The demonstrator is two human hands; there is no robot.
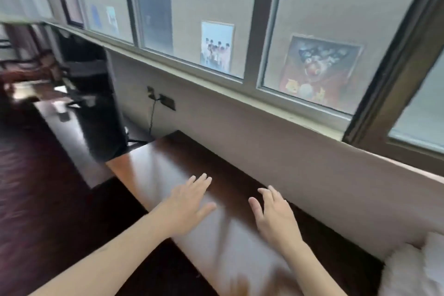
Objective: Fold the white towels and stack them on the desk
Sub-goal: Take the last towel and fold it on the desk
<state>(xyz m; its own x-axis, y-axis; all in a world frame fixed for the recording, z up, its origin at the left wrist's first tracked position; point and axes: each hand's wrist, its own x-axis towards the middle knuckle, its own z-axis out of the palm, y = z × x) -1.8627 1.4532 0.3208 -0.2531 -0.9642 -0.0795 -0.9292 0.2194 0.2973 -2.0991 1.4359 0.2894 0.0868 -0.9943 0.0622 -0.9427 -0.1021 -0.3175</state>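
Note:
A heap of white towels (415, 269) lies at the desk's right end, partly cut off by the frame's lower right corner. The dark glossy wooden desk (168, 163) runs along the wall under the window. My left hand (189, 204) hovers flat over the desk's middle, palm down, fingers spread, holding nothing. My right hand (274, 216) is beside it, closer to the wall, palm down with fingers apart and slightly curled, also empty. Both hands are well left of the towels. The picture is blurred by motion.
A pale wall (264, 142) and window sill (216, 81) border the desk's far side. A wall socket with a cable (165, 101) sits left of the desk. A black box-like object (101, 113) stands beyond the desk's left end. Dark wooden floor (36, 187) lies at left.

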